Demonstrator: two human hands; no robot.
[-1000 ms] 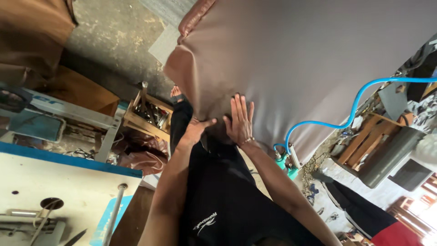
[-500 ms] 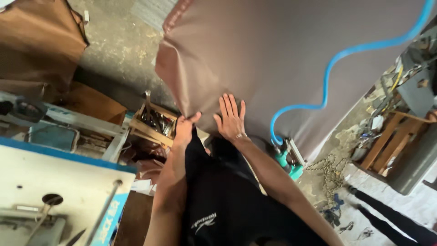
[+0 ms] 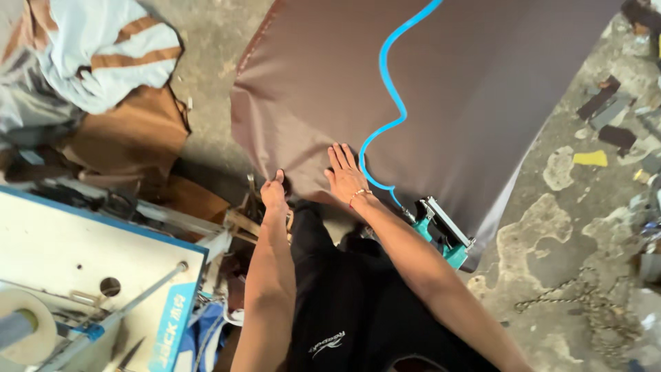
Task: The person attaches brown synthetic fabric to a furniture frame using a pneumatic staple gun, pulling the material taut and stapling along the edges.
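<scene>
Stained concrete floor [image 3: 551, 241] is overlaid by a limp brown sheet [image 3: 447, 89], judged light and best gripped at its edge: pinched under the left hand [image 3: 274, 196], flattened beneath the right hand [image 3: 346, 179]'s spread fingers.

Big sheet [image 3: 441, 89] spread on floor [image 3: 551, 241], hose [image 3: 385, 89] lying across it. Both hands on its near edge, staple gun [image 3: 441, 231] right, table [image 3: 76, 255] left.

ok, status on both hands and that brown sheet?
Left hand pinching the brown sheet edge. Right hand flat on it, fingers spread. Blue hose and teal air tool lying beside the right hand.
</scene>
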